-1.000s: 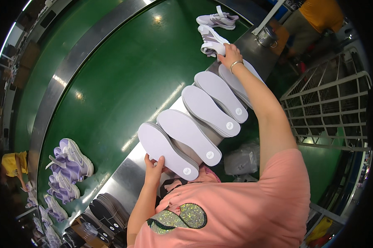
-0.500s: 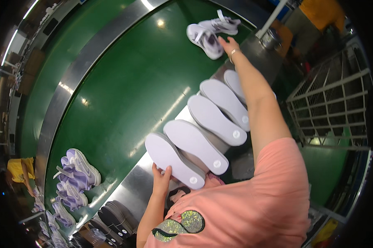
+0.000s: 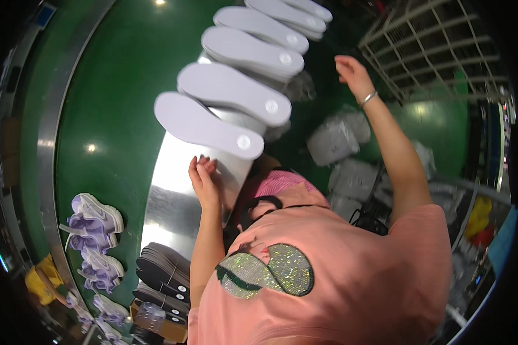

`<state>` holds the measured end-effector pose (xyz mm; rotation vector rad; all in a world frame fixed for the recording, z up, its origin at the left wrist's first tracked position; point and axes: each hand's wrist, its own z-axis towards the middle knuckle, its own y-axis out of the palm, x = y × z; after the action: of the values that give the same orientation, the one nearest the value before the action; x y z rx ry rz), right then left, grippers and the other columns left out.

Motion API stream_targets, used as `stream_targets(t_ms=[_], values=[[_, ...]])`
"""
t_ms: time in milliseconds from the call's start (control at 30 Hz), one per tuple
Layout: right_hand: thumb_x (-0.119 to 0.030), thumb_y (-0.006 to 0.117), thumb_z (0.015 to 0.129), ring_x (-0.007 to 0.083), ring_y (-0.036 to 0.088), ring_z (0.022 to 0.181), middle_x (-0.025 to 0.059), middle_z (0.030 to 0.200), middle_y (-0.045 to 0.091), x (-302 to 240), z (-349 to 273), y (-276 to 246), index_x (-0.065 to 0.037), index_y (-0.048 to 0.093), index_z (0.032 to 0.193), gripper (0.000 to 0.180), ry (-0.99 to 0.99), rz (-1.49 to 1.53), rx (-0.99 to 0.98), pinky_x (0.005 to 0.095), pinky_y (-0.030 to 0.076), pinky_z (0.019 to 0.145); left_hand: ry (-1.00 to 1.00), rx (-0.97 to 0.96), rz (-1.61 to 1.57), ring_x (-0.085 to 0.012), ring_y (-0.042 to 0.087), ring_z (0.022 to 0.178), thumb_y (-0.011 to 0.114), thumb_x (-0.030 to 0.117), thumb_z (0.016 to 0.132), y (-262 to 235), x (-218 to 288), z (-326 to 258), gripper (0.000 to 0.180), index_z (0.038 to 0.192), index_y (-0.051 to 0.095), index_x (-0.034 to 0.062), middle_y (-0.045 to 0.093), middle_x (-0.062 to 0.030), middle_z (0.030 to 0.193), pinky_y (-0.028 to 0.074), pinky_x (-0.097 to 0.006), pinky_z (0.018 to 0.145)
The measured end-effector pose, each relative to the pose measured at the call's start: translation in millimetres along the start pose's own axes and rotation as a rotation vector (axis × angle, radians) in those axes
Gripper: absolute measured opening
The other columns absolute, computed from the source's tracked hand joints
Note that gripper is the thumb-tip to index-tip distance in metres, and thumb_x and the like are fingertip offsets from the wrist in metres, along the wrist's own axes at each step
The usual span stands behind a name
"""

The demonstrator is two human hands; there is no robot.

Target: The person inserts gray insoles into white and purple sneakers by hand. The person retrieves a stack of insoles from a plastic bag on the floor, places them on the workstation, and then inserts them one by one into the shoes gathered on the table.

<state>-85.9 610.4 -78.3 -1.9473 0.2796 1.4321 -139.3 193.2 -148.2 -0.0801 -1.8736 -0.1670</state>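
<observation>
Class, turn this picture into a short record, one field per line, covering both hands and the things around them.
Left hand: holding nothing, close to the nearest pale insole
Right hand: holding nothing, out to the right of the insoles
Pale insoles: row along the metal ledge, round labels showing
Dark insoles: stacked, lower left
Purple shoes: on the green surface
Wire rack: upper right

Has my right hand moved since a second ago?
Yes. Judged against the metal ledge, the right hand has moved right, from the green belt's side to beyond the ledge's opposite edge.
</observation>
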Motion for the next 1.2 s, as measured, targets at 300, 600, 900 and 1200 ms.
stream_targets(t_ms=[300,600,900,1200], values=[[-0.027,0.055,0.076,0.0144,0.054,0.071,0.0017,0.087,0.055,214,-259,-5,-0.011,0.054,0.099,0.028,1.041,-0.050,-0.216,0.0301,0.046,0.054,0.045,0.006,0.024,-0.0194,0.050,0.096,0.036,0.019,0.090,7,2,-22,0.033,0.115,0.034,-0.0023,0.050,-0.0142,0.104,0.039,-0.029,0.086],[-0.015,0.053,0.077,0.0158,0.054,0.064,0.0074,0.074,0.060,268,-291,1,-0.003,0.059,0.089,0.018,0.744,-0.248,-0.209,0.0274,0.044,0.059,0.662,-0.386,1.007,-0.0219,0.046,0.094,0.051,0.008,0.080,69,-15,-100,0.029,0.106,0.043,-0.0036,0.049,-0.0143,0.097,0.039,-0.030,0.078],[-0.012,0.053,0.077,0.0206,0.058,0.075,0.0106,0.081,0.060,352,-195,-13,-0.005,0.057,0.090,0.015,0.708,-0.079,-0.105,0.0283,0.045,0.067,-0.880,-0.397,0.516,-0.0118,0.050,0.083,0.058,0.035,0.077,275,-125,-6,0.040,0.106,0.048,0.0102,0.054,-0.0020,0.095,0.036,-0.027,0.071],[-0.008,0.045,0.075,0.0359,0.051,0.080,0.0204,0.084,0.055,513,36,20,-0.003,0.054,0.089,0.018,0.384,-0.167,-0.091,0.0407,0.042,0.071,-0.936,-0.123,0.584,-0.0171,0.040,0.097,0.060,0.041,0.073,482,-362,176,0.054,0.111,0.043,0.0071,0.045,-0.0066,0.103,0.031,-0.038,0.080]])
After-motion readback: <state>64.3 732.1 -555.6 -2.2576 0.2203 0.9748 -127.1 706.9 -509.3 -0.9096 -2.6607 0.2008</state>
